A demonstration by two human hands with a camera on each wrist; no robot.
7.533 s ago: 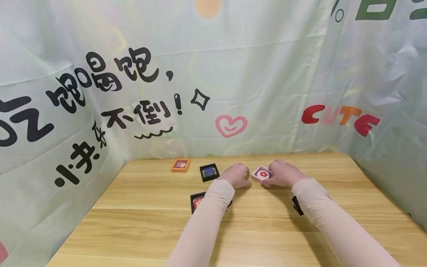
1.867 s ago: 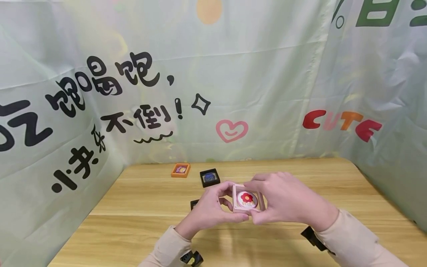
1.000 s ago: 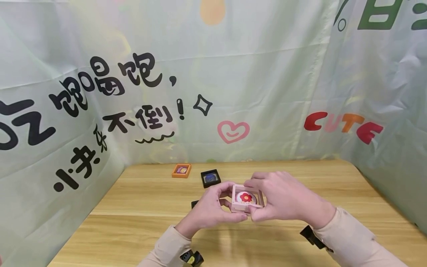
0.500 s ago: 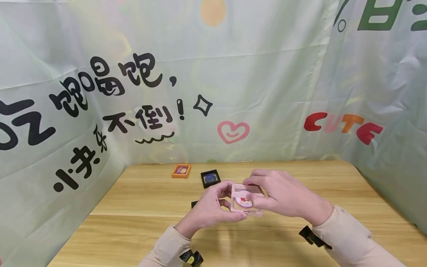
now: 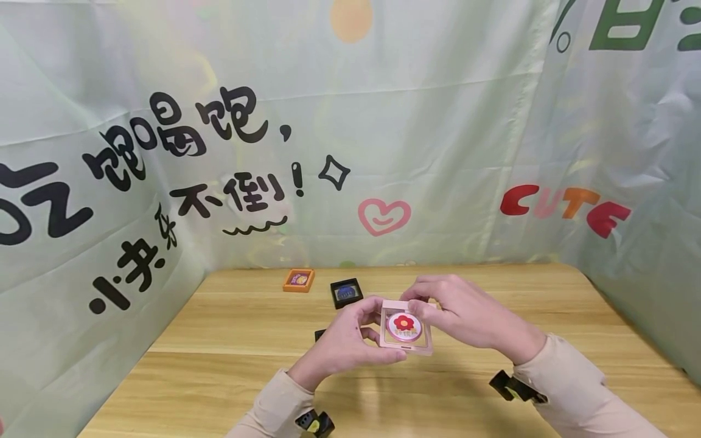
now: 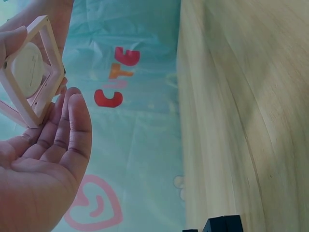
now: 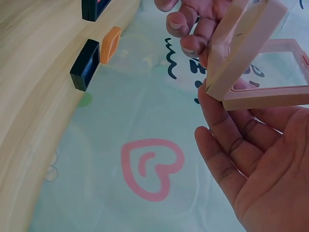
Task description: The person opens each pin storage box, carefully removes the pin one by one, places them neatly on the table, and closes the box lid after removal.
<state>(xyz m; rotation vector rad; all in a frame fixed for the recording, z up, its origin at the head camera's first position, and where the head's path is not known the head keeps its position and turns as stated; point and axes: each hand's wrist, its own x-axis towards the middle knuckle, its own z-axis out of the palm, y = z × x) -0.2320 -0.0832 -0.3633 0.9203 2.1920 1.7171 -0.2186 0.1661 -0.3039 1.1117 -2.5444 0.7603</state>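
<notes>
A pink square display case (image 5: 426,350) with clear windows is held above the table between both hands. Behind its window shows a round white badge (image 5: 412,333) with a red flower. In the right wrist view the case's two frames (image 7: 265,102) stand apart at an angle, joined near one edge. The left hand (image 5: 345,340) grips the case's left side, thumb along the lower edge. At the top right corner, the right hand (image 5: 460,313) pinches the frame between thumb and fingers. The badge's plain back (image 6: 28,70) appears in the left wrist view.
On the wooden table (image 5: 219,371) lie an orange case (image 5: 298,280) and a black case (image 5: 346,294) with a blue item. Another black case (image 5: 319,334) is mostly hidden behind the left hand. Printed cloth (image 5: 449,152) hangs around the table's back and sides.
The pink case was lifted off the table and brought nearer in both hands. Over the last second its frames have parted, with the right hand moving slightly up at the top corner.
</notes>
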